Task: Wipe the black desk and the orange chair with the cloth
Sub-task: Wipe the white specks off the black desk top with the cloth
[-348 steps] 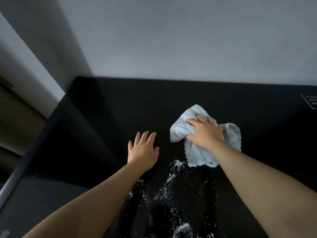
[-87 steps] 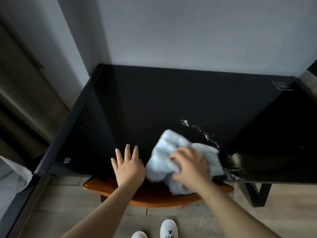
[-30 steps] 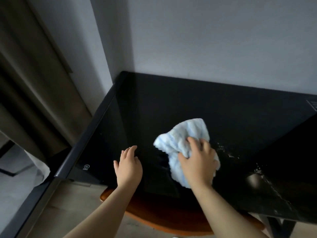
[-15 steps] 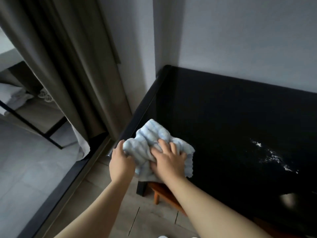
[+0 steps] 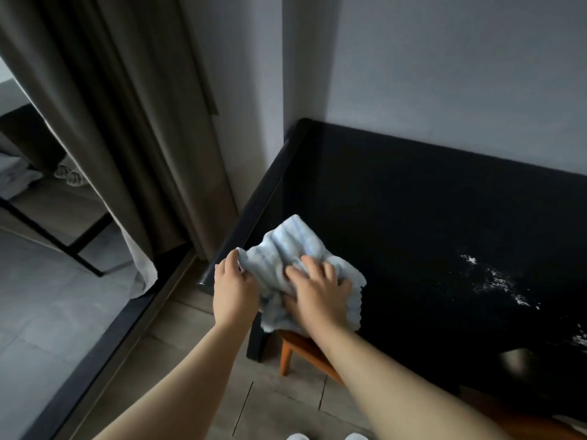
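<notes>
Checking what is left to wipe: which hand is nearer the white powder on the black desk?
Right. The right hand presses the light blue cloth left of the white powder; the left hand grips the cloth's edge farther away, at the black desk corner.

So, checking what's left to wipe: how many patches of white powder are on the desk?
2: one scattered trail right of the light blue cloth, one small patch at the frame's right edge. More may lie out of view.

Black desk [image 5: 397, 217], blue cloth [image 5: 286, 249] at its near-left corner, white powder [image 5: 498, 281] right
</notes>
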